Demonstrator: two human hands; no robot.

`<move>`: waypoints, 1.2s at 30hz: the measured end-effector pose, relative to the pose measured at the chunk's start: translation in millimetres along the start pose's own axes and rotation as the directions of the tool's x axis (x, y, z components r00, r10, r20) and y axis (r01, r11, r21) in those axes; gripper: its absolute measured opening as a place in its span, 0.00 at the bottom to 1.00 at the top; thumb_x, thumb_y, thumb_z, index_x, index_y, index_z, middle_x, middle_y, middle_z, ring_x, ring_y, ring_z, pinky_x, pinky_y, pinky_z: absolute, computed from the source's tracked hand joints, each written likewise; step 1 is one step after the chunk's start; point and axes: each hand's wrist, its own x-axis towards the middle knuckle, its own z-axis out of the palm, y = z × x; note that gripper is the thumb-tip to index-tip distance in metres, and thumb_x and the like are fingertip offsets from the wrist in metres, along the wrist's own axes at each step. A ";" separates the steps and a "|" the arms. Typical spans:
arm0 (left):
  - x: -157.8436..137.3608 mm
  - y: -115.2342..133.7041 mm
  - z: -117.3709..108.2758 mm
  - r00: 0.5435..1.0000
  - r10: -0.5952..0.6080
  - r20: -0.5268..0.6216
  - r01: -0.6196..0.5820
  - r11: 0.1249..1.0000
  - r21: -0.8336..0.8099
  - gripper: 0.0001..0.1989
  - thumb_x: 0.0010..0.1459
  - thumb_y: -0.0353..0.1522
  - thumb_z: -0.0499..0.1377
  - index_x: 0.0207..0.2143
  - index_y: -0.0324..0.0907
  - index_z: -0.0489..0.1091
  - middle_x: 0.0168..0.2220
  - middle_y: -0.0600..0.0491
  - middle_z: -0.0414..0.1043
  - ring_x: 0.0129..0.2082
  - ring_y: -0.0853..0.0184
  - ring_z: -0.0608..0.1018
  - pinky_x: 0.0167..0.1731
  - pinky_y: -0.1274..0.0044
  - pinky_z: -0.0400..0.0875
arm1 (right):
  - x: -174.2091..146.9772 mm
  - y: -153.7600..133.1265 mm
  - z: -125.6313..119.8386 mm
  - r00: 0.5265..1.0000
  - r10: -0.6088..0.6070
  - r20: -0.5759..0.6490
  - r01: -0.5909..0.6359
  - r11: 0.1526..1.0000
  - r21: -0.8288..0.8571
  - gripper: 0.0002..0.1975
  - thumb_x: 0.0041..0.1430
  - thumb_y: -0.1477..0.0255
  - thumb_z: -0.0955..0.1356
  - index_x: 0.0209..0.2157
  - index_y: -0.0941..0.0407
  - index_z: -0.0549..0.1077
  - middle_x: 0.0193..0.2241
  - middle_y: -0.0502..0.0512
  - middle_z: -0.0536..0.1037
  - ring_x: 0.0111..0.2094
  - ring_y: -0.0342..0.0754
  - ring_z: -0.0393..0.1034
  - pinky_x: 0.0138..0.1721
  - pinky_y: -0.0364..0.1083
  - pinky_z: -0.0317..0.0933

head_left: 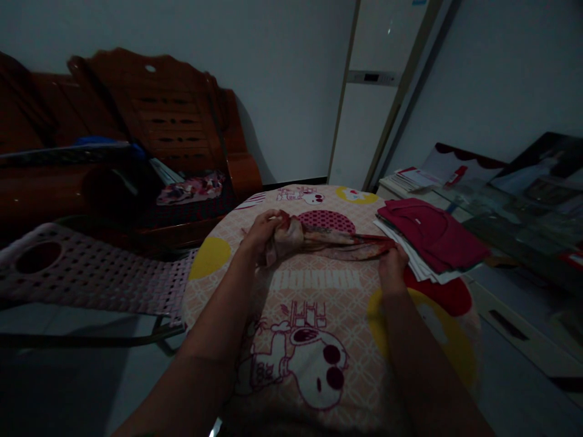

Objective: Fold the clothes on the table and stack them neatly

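Note:
A bunched piece of patterned cloth (328,241), reddish and pale, stretches sideways over the round table. At its left end my left hand (264,233) is closed on a crumpled, thicker part of it. My right hand (392,258) pinches the narrow right end. Between the two hands the cloth hangs in long folds, low over the tablecloth (314,309) with its cartoon dog print. Just right of my right hand lies a stack of folded clothes with a dark pink garment (430,233) on top.
A wooden bench (168,115) with a floral cloth (194,188) on its seat stands at the back left. Nearer on the left is a woven lounge chair (100,273). A tall white cabinet-like unit (368,121) stands behind the table; a glass-topped stand (514,212) is at the right.

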 end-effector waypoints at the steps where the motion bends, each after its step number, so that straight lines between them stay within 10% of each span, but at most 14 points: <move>1: -4.4 6.8 2.0 0.982 0.050 0.184 -0.045 0.999 -0.029 0.12 0.60 0.36 0.56 0.42 0.39 0.73 0.38 0.51 0.77 0.38 0.65 0.78 0.38 0.77 0.73 | 1.4 0.0 -0.7 0.999 0.034 0.001 -0.034 0.998 0.052 0.10 0.37 0.72 0.60 0.26 0.55 0.67 0.23 0.46 0.68 0.27 0.43 0.63 0.31 0.44 0.67; 4: -20.4 25.5 21.3 0.662 0.217 0.718 -0.191 0.974 -0.119 0.08 0.55 0.36 0.64 0.34 0.40 0.76 0.33 0.54 0.77 0.33 0.68 0.76 0.35 0.80 0.70 | 3.5 -0.1 -1.6 0.999 0.039 0.015 -0.041 0.994 0.104 0.10 0.37 0.72 0.61 0.26 0.55 0.67 0.24 0.45 0.68 0.25 0.42 0.63 0.29 0.42 0.65; 7: -34.9 38.1 55.6 0.377 0.295 0.878 -0.217 0.950 -0.226 0.08 0.53 0.35 0.67 0.30 0.39 0.76 0.27 0.56 0.75 0.27 0.72 0.73 0.29 0.83 0.66 | 0.5 -1.9 0.9 0.997 -0.017 0.074 0.012 0.998 0.060 0.06 0.40 0.70 0.61 0.25 0.54 0.65 0.22 0.45 0.66 0.24 0.41 0.62 0.28 0.42 0.65; 16: -55.2 59.6 84.5 0.161 0.380 0.911 -0.105 0.924 -0.367 0.15 0.52 0.42 0.69 0.31 0.39 0.78 0.29 0.53 0.79 0.29 0.69 0.76 0.31 0.81 0.69 | -15.5 -19.7 8.2 0.943 0.076 0.324 -0.131 0.980 0.151 0.07 0.43 0.67 0.64 0.25 0.55 0.69 0.21 0.50 0.74 0.26 0.46 0.73 0.33 0.47 0.71; 19: -48.1 57.5 72.3 0.262 0.302 0.917 -0.074 0.953 -0.293 0.13 0.56 0.41 0.66 0.35 0.39 0.78 0.30 0.52 0.79 0.29 0.67 0.78 0.31 0.80 0.71 | -18.6 -24.1 8.6 0.935 0.198 0.294 -0.246 0.960 0.135 0.08 0.40 0.70 0.67 0.26 0.57 0.72 0.19 0.48 0.74 0.22 0.44 0.71 0.27 0.44 0.70; 23: -21.7 28.6 52.8 0.831 0.105 0.546 -0.124 0.992 -0.002 0.11 0.60 0.31 0.60 0.44 0.39 0.77 0.37 0.50 0.81 0.34 0.65 0.80 0.36 0.78 0.73 | -23.8 -27.4 10.0 0.898 0.254 0.358 -0.303 0.949 0.086 0.08 0.39 0.73 0.68 0.27 0.58 0.74 0.19 0.48 0.75 0.21 0.43 0.71 0.25 0.43 0.69; 25: -8.1 7.6 43.3 0.975 0.028 0.220 -0.084 0.964 0.253 0.17 0.59 0.28 0.59 0.51 0.39 0.74 0.48 0.47 0.79 0.44 0.62 0.80 0.45 0.75 0.73 | -25.2 -27.4 11.1 0.898 0.248 0.363 -0.297 0.951 0.085 0.08 0.40 0.73 0.67 0.27 0.58 0.74 0.19 0.48 0.76 0.21 0.44 0.72 0.25 0.43 0.69; 29: 6.6 -23.6 32.4 0.995 -0.070 -0.078 0.101 0.822 0.561 0.21 0.65 0.28 0.53 0.59 0.35 0.68 0.58 0.38 0.72 0.57 0.57 0.75 0.55 0.73 0.67 | -23.6 -23.6 11.1 0.895 0.258 0.363 -0.301 0.951 0.065 0.11 0.41 0.72 0.68 0.31 0.58 0.74 0.24 0.51 0.79 0.24 0.45 0.74 0.27 0.44 0.70; 36: 6.8 -18.0 35.9 0.990 -0.141 0.007 0.086 0.644 0.760 0.18 0.67 0.31 0.48 0.49 0.38 0.75 0.49 0.38 0.77 0.48 0.55 0.80 0.45 0.71 0.72 | -26.5 -21.5 6.2 0.834 0.190 0.519 -0.245 0.969 0.038 0.14 0.48 0.61 0.74 0.28 0.56 0.71 0.21 0.45 0.74 0.20 0.41 0.69 0.24 0.41 0.66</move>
